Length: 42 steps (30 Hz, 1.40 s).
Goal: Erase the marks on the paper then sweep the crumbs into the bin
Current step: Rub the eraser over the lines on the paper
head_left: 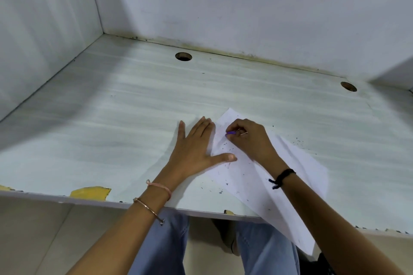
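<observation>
- Head view: paper [268, 176] lies angled on the tabletop [111, 118], its near corner overhanging the front edge. The erasing step is judged in hand.
- Right hand [248, 138]: grip closed on a small purple eraser [231, 132], pressed to the paper's far part.
- Left hand [194, 147]: flat and spread, nothing held, thumb on the paper.
- Crumbs [225, 147] are scattered; sweeping comes next. No bin is seen.
- Open tabletop lies to the left.

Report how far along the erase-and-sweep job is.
Done: some rubbing, judging by the crumbs scattered on the paper and desk. In hand: the right hand pinches a purple eraser against the paper while the left hand steadies its edge. Left: sweeping; no crumbs gathered, no bin in view.
</observation>
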Motion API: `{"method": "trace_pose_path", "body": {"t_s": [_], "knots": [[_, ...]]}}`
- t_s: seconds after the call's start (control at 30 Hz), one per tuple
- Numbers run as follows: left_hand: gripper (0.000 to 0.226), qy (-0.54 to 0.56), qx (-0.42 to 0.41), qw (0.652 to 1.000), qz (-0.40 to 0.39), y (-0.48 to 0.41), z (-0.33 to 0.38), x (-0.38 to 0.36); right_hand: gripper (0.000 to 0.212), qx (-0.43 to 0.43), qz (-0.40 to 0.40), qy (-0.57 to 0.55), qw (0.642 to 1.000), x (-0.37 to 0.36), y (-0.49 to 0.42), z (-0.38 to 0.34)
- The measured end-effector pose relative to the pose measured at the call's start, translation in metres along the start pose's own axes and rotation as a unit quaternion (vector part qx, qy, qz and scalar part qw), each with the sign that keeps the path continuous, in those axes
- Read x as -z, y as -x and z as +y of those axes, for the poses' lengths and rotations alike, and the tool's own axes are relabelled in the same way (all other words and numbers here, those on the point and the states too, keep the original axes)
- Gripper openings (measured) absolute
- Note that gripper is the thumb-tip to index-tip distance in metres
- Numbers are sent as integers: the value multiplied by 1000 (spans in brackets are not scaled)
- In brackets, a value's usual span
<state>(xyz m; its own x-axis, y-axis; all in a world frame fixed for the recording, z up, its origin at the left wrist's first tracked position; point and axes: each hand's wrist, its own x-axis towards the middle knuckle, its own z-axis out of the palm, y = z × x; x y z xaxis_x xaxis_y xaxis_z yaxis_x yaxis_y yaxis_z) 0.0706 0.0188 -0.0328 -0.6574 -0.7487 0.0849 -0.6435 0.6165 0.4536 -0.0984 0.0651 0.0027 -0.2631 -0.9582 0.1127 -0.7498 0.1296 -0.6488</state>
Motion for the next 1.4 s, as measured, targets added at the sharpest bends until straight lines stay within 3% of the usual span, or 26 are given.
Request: {"method": "trace_pose_path", "body": {"t_s": [0.27, 0.33, 0.47, 0.53, 0.63, 0.77, 0.93, 1.07, 1.2, 1.33, 1.4], "knots": [[77, -102, 18, 994, -16, 40, -32, 12, 11, -40, -1, 5, 999, 10, -2, -4], [78, -110, 26, 993, -18, 40, -32, 13, 9, -44, -23, -34, 998, 5, 2, -19], [83, -117, 28, 993, -15, 39, -32, 10, 5, 18, -146, -55, 988, -20, 27, -51], [80, -113, 27, 993, -13, 39, -33, 10, 7, 40, -116, -21, 992, -22, 16, -48], [78, -110, 28, 993, -12, 39, -33, 9, 9, 1, -30, 8, 1000, -14, -1, -41], [84, -121, 23, 992, -10, 38, -35, 7, 6, 52, -149, 14, 987, -28, 21, -58], [83, -114, 30, 993, -12, 38, -34, 7, 5, 3, -75, 19, 997, -18, -1, -50], [83, -121, 20, 992, -9, 38, -35, 7, 4, 48, -154, 22, 987, -26, 21, -60], [81, -107, 29, 994, -16, 38, -33, 9, 3, -10, -47, 33, 998, -12, -6, -46], [82, -121, 15, 993, -8, 38, -35, 7, 5, 49, -147, 37, 987, -33, 25, -65], [83, -121, 20, 992, -11, 38, -36, 8, 5, 39, -146, 31, 988, -28, 20, -61]]}}
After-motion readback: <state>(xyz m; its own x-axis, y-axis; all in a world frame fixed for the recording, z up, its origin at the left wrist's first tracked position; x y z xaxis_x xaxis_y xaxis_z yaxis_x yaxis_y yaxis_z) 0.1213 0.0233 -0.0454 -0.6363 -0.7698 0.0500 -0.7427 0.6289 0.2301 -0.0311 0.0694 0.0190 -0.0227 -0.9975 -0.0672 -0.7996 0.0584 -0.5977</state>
